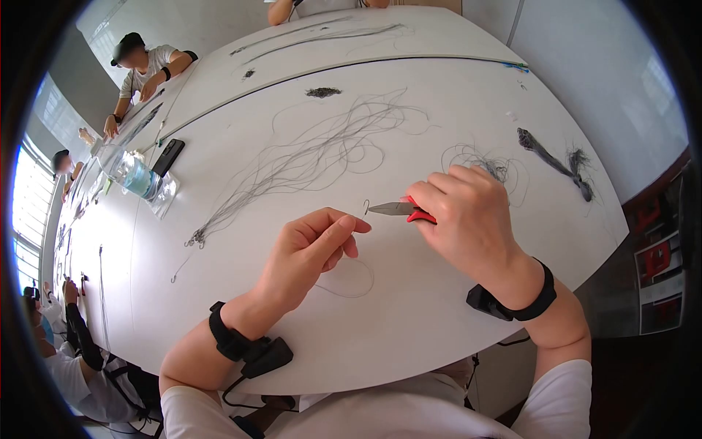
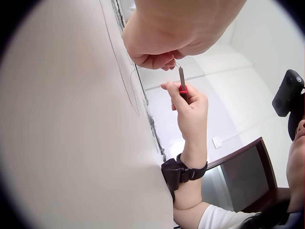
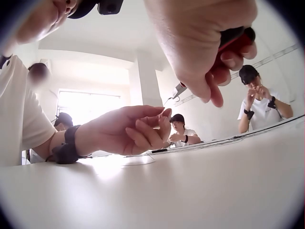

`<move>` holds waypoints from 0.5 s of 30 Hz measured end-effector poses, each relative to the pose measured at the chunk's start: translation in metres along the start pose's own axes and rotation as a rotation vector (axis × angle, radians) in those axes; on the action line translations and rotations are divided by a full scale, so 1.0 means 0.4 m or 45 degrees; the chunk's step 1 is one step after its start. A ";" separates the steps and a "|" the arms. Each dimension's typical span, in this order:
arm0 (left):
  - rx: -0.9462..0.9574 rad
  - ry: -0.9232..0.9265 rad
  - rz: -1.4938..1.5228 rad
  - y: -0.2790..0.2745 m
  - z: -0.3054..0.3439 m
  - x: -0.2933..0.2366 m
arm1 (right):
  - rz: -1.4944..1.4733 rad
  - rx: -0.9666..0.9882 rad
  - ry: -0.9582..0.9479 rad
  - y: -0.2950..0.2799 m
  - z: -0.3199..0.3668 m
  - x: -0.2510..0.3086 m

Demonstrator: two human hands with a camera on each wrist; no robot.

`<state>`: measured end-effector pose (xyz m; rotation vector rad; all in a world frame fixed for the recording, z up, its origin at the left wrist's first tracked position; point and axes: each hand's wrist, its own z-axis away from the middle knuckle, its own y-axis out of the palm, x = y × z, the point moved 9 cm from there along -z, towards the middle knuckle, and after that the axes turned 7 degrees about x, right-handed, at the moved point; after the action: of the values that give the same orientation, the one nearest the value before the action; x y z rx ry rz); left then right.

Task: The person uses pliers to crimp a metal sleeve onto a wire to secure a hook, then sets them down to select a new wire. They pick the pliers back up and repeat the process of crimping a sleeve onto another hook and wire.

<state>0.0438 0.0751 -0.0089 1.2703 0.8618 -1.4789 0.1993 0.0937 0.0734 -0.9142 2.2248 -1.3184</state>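
Note:
My right hand (image 1: 468,219) grips red-handled pliers (image 1: 391,208), their grey jaws pointing left. Right at the tips of the pliers is a small bent metal hook (image 1: 366,207), also visible as a thin hook (image 3: 176,99) in the right wrist view. Just below and left of it, my left hand (image 1: 311,249) pinches a thin line between thumb and forefinger. From that hand the thin line (image 1: 373,282) falls in a loop over the table. The pinched end itself is hidden by the fingertips.
A long bundle of thin lines (image 1: 292,161) with hooks at its near end lies across the white table (image 1: 409,329). Coiled line (image 1: 497,168) and a dark bundle (image 1: 548,157) lie right. A bottle (image 1: 135,175) and phone (image 1: 169,157) stand left. Other people sit around.

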 end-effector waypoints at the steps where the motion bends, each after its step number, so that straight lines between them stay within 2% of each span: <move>1: 0.000 -0.005 0.002 -0.003 0.003 -0.004 | -0.004 -0.012 0.007 -0.001 0.000 -0.002; 4: 0.082 -0.045 -0.185 0.001 0.006 -0.003 | 0.005 -0.003 0.014 0.000 0.000 -0.004; 6: 0.037 0.107 -0.349 -0.006 0.008 -0.026 | 0.020 0.016 0.015 0.004 0.000 -0.002; 9: 0.029 0.089 -0.497 -0.011 0.014 -0.031 | 0.005 -0.005 0.007 0.000 0.001 0.004; 10: 0.032 0.087 -0.496 -0.010 0.016 -0.027 | -0.012 -0.003 0.004 -0.002 0.002 0.006; 12: 0.033 0.264 -0.372 -0.007 0.020 -0.048 | -0.019 -0.008 0.005 -0.005 0.002 0.003; 13: 0.038 0.274 -0.376 -0.011 0.019 -0.049 | -0.018 -0.001 0.015 -0.004 0.001 -0.003; 15: 0.113 0.435 -0.063 -0.017 0.026 -0.066 | -0.017 0.010 0.028 -0.003 0.001 -0.009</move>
<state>0.0339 0.0729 0.0185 1.6079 1.0646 -1.3710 0.2024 0.0955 0.0745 -0.9176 2.2325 -1.3483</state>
